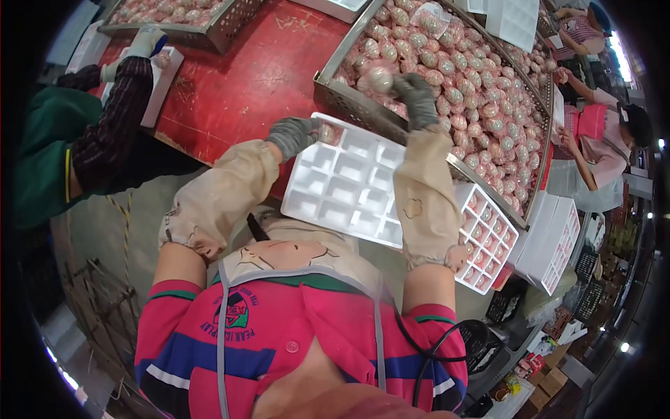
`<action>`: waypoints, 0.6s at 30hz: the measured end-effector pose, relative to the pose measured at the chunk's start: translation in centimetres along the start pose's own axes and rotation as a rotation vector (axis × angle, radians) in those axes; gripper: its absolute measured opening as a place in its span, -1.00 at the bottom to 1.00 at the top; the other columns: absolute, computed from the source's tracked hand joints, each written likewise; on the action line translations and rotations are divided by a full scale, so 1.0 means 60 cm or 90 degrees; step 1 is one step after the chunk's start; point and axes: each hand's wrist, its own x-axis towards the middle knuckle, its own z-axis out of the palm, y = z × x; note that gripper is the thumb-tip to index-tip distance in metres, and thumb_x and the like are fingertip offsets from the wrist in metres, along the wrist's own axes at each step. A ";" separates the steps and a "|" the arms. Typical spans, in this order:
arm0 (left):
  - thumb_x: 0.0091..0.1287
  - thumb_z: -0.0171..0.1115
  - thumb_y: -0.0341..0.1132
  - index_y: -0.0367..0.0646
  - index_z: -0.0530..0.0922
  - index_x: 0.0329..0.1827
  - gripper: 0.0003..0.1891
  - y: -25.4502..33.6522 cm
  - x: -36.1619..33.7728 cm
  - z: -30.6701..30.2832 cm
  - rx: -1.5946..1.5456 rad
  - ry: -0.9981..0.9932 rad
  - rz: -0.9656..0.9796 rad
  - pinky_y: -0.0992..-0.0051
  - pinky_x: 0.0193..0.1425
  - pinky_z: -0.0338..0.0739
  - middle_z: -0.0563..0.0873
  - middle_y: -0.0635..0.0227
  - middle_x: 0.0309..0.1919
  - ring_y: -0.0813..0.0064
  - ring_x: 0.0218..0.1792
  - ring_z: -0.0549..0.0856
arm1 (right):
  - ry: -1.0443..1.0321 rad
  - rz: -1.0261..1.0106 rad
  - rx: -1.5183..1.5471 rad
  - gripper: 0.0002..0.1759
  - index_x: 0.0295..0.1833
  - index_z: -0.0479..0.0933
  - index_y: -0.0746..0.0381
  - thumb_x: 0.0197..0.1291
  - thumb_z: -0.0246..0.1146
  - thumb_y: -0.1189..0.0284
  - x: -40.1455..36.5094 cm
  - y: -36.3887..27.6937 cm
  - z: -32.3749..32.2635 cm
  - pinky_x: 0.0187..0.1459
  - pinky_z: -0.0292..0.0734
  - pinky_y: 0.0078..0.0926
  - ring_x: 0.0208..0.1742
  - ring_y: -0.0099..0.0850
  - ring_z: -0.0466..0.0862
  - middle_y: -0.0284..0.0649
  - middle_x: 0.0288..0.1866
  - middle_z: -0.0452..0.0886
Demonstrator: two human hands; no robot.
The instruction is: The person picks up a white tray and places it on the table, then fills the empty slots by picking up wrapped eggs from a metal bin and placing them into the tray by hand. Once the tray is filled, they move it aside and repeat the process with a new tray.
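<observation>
By the red table (258, 63), my right hand (417, 100) pinches a wrapped ball (379, 80) at its fingertips, which a slack gloved hold could let slip, while my left hand (290, 137), closure unclear, is at the white tray's (342, 225) corner.

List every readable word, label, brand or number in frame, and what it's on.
"PEAK": chest print on the wearer's pink shirt.
"PLAY": same print, same line; the letters between the two words are unclear.
Smaller lettering on the print's other side: too small to read.
Pale sheet on the wrapped pieces: faint reddish marks, too blurred to read.
White tray: no text seen.
Numbers: none readable.
</observation>
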 end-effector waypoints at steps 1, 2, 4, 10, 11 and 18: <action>0.25 0.14 -0.01 -0.06 0.61 -0.05 -0.63 0.000 -0.017 0.001 -0.088 0.069 -0.001 0.19 -0.12 0.55 0.70 0.08 -0.30 0.08 -0.22 0.68 | 0.012 -0.011 0.085 -0.83 -0.27 0.55 0.29 0.22 0.22 0.38 -0.018 -0.012 -0.015 -0.33 0.50 -0.58 -0.42 -0.55 0.57 -0.30 -0.45 0.58; 0.22 0.32 -0.23 -0.08 0.62 -0.01 -0.70 0.028 -0.029 -0.027 -0.057 0.041 -0.083 0.47 -0.14 0.55 0.72 0.21 -0.32 0.42 -0.29 0.68 | 0.004 0.001 0.114 -0.83 -0.25 0.55 0.28 0.22 0.22 0.38 -0.040 -0.027 -0.033 -0.34 0.51 -0.58 -0.42 -0.55 0.56 -0.30 -0.45 0.57; 0.23 0.30 -0.27 -0.09 0.62 -0.01 -0.72 0.010 -0.031 -0.010 -0.216 0.092 -0.043 0.49 -0.10 0.54 0.71 0.25 -0.29 0.47 -0.25 0.67 | -0.001 0.021 0.144 -0.83 -0.24 0.55 0.28 0.22 0.22 0.38 -0.093 -0.056 -0.044 -0.36 0.52 -0.57 -0.43 -0.55 0.56 -0.30 -0.45 0.56; 0.17 0.33 -0.44 -0.13 0.49 0.18 -0.54 0.072 0.020 0.011 -0.834 -0.163 0.041 0.51 0.06 0.49 0.65 0.34 -0.14 0.54 -0.08 0.60 | -0.254 0.157 -0.080 -0.77 -0.16 0.55 0.30 0.23 0.21 0.34 -0.166 -0.020 -0.024 -0.45 0.51 -0.58 -0.45 -0.56 0.55 -0.31 -0.42 0.56; 0.16 0.33 -0.45 -0.10 0.46 0.20 -0.50 0.087 0.031 0.026 -0.803 -0.161 0.062 0.51 0.06 0.49 0.62 0.33 -0.09 0.55 -0.05 0.58 | -0.249 0.157 -0.077 -0.77 -0.16 0.55 0.30 0.23 0.21 0.34 -0.159 -0.003 -0.017 -0.45 0.51 -0.58 -0.45 -0.56 0.55 -0.31 -0.42 0.56; 0.02 0.37 -0.39 -0.04 0.60 -0.04 -0.62 0.110 0.038 0.078 -0.241 0.062 0.111 0.39 -0.06 0.53 0.56 0.29 -0.10 0.39 -0.14 0.61 | -0.057 -0.124 -0.653 -0.70 -0.12 0.57 0.18 0.17 0.18 0.19 -0.180 0.062 0.034 -0.13 0.51 -0.18 -0.24 -0.11 0.63 -0.05 -0.29 0.63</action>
